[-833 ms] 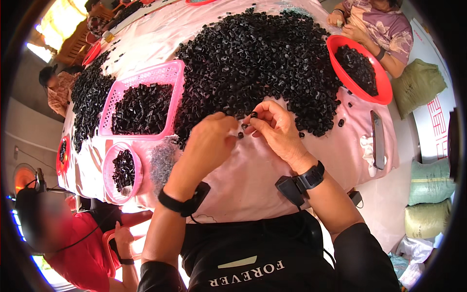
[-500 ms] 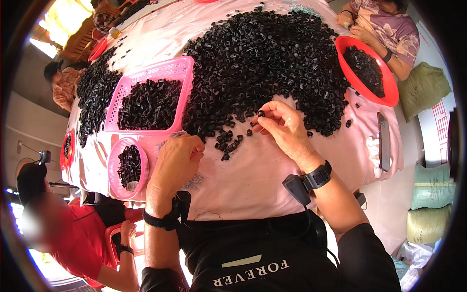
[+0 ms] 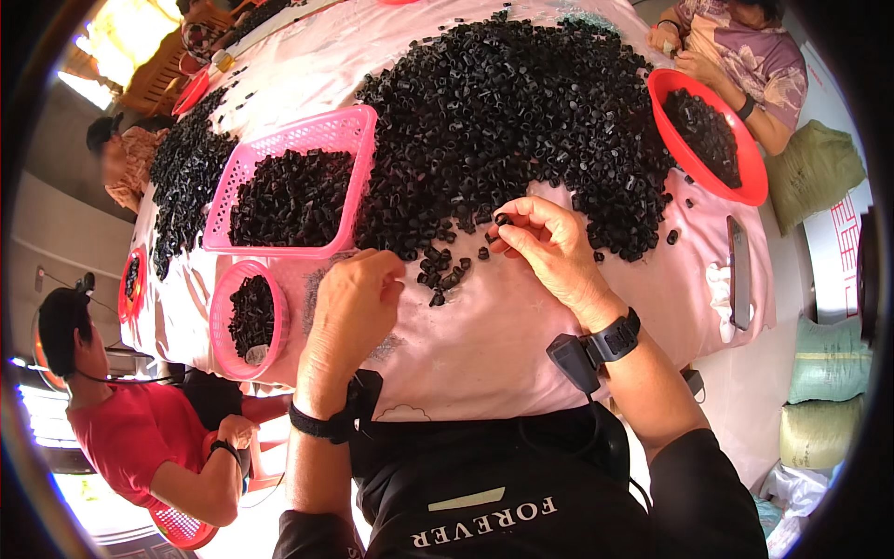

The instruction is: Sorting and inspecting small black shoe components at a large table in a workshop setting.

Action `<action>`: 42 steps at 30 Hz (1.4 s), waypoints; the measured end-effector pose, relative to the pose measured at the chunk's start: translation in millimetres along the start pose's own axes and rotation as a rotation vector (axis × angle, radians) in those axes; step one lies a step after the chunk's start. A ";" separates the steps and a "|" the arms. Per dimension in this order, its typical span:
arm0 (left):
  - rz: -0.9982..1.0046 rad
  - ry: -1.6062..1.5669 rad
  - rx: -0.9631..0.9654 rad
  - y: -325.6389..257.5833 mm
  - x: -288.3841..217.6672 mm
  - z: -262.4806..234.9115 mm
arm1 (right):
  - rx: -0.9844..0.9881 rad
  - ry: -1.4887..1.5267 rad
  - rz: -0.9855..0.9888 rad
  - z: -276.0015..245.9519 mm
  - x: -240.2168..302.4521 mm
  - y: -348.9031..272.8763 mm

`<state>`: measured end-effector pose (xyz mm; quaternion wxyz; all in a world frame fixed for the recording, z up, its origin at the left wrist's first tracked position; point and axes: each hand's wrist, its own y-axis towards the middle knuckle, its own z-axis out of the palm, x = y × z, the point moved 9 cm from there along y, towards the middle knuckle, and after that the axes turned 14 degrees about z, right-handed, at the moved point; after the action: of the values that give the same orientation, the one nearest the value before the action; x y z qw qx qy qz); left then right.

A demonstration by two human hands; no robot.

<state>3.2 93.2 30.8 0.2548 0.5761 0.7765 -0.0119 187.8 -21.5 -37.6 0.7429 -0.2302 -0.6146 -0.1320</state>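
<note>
A broad heap of small black ring-like parts [image 3: 507,121] covers the middle of the table, with a few loose ones [image 3: 440,272] at its near edge. My right hand [image 3: 549,244] pinches one small black part [image 3: 504,220] between thumb and fingertips, just over the near edge of the heap. My left hand [image 3: 358,293] is closed with its back toward me, left of the loose parts. Its fingertips point inward, and whatever they may hold is hidden. Beyond it stands a pink rectangular basket [image 3: 346,214] filled with black parts, and a round pink basket [image 3: 220,321] with more is to its left.
On the right, a red bowl [image 3: 751,182] of black parts sits before a person [image 3: 745,56]. A dark flat bar [image 3: 738,270] lies on the pink tablecloth [image 3: 503,363] near the right edge. At the left sits a person in red [image 3: 140,419]. Sacks [image 3: 824,359] are stacked at right.
My left hand has shifted rightward, nearer the loose parts. The right hand stays nearly in place, still pinching the small part. The person in red has turned their head and leaned.
</note>
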 end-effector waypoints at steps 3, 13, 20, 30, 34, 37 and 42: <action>0.079 -0.094 0.057 7.7 -21.9 19.3 | -0.002 -0.047 -0.004 0.1 0.6 -2.3; 0.142 0.137 0.076 2.2 -46.9 44.0 | 0.002 -0.129 -0.040 3.6 5.8 -3.9; 0.192 0.075 0.001 14.3 -51.2 32.7 | 0.052 -0.077 0.002 8.2 -0.5 -2.0; 0.252 -0.239 -0.204 51.5 -62.8 20.5 | 0.123 0.021 0.067 13.1 -9.9 -2.1; 0.253 -0.232 -0.213 54.0 -63.8 24.1 | 0.127 0.016 0.072 14.7 -7.5 -3.1; 0.255 -0.206 -0.226 54.8 -64.2 25.0 | 0.112 -0.005 0.081 12.4 -6.6 -2.8; 0.229 -0.220 -0.289 52.5 -62.2 24.2 | 0.120 0.061 0.075 11.1 -7.1 -2.7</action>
<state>72.6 48.0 49.7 0.4177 0.6133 0.6672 0.0656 175.5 -18.9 -42.5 0.7783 -0.2040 -0.5893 -0.0738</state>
